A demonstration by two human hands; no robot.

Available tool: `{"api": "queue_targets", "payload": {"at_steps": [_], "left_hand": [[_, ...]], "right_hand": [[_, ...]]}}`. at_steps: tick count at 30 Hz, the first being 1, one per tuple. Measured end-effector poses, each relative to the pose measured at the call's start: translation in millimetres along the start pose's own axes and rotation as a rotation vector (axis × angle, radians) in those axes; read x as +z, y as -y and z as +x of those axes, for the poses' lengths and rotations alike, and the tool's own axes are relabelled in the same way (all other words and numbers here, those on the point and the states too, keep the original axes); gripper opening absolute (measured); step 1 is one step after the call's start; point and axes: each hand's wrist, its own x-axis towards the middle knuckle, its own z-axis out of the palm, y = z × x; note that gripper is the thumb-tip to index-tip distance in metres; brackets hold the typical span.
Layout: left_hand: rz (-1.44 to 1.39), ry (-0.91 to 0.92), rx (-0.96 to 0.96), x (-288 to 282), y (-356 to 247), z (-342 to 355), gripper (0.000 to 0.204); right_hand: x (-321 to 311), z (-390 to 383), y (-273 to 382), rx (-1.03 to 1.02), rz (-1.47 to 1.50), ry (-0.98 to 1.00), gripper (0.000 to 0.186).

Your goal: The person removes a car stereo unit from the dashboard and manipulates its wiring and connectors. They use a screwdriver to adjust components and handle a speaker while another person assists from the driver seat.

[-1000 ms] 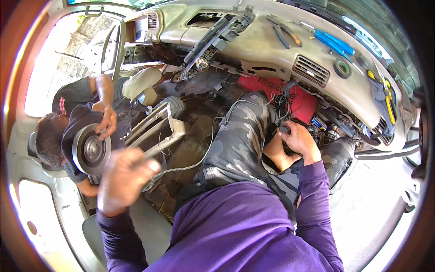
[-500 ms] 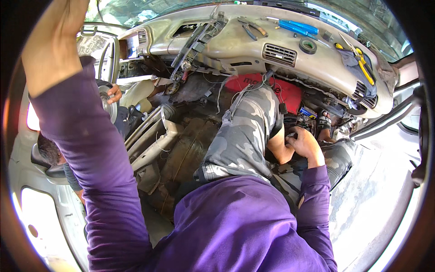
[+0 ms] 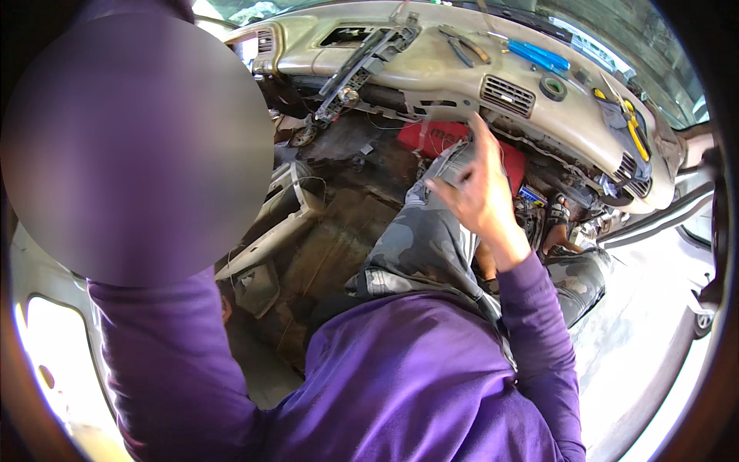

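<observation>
My left arm [image 3: 162,346], in a purple sleeve, reaches up past the top edge at the left. A round blurred patch covers much of it, and the left hand does not show. Over my thigh [image 3: 419,239] in grey camouflage trousers, my right hand [image 3: 486,196] is raised with thumb and fingers apart and holds nothing. Just beyond its fingers lies a red flat piece [image 3: 419,137] in the footwell, partly hidden by my leg and hand.
On the beige dashboard [image 3: 439,88] lie pliers [image 3: 464,46], blue-handled tools [image 3: 539,55], a tape roll [image 3: 553,87] and yellow-handled pliers [image 3: 635,131]. A stripped dark bracket [image 3: 369,65] leans across its left part. A beige trim panel [image 3: 289,204] stands on the bare floor [image 3: 331,231].
My right hand has risen from beside my leg to above my thigh, its fingers spreading. The left hand has gone out of sight. The view has shifted, and a blurred patch now hides the other person.
</observation>
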Motion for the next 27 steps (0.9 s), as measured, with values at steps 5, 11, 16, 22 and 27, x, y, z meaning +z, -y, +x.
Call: {"api": "queue_targets", "payload": {"at_steps": [5,11,16,22,27], "left_hand": [[0.111,0.006,0.102,7,-9,-7,0.029],[0.266,-0.033,0.161,-11,-2,-30,0.03],[0.274,0.059,-0.004,-15,66,-76,0.032],[0.037,0.137,-0.414,-7,104,-144,0.029],[-0.237,0.007,-0.394,7,125,-158,0.011]], "right_hand": [[28,64,-11,0.34,0.567,0.495,0.038],[-68,145,-11,0.184,1.202,-0.092,0.04],[-183,170,-8,-0.116,1.039,0.149,0.041],[-238,163,25,-0.186,0.687,0.147,0.043],[-281,124,26,-0.102,0.465,0.03,0.049]]}}
